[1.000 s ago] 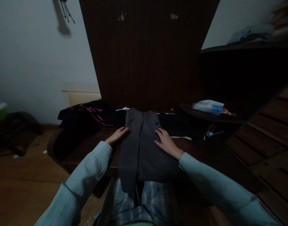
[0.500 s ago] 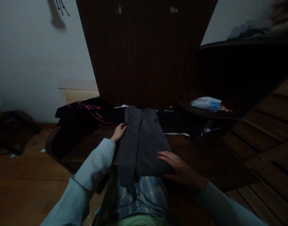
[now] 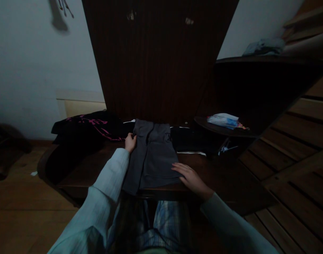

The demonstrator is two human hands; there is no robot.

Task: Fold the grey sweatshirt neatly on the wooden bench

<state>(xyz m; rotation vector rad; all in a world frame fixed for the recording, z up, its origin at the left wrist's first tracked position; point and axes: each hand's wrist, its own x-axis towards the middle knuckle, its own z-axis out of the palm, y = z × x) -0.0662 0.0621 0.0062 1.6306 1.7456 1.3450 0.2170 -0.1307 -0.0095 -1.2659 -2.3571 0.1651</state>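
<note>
Grey cloth [image 3: 160,158]: lay spread on the bench [image 3: 82,176], before the tall dark panel [image 3: 161,63]. Long axis ran from the panel toward the person's plaid lap [image 3: 169,215], near end slanted slightly to the person's left. Far end lay between the pink-patterned black cloth [image 3: 95,123] on the left and the dark cloth [image 3: 190,139] on the right. A lengthwise crease divided it; the strip left of the crease reached further toward the person, its corner at the bench's front edge.

Obscured: the folds underneath could not be counted. The dark cloth merged with the shadow at its right end, so its outline was hard to make out. Contents of the packet [image 3: 222,120] on the low shelf [image 3: 247,132] could not be read. Both sleeves ran out of view at the bottom.

Hands: well apart, one at each long edge. Left hand [image 3: 130,141] was further forward, fingers curled at the cloth's left edge; I could not tell whether they pinched it. Right hand [image 3: 193,178] was palm down, nearer the body, fingers extended, tips on the right edge, not clamped on anything.
</note>
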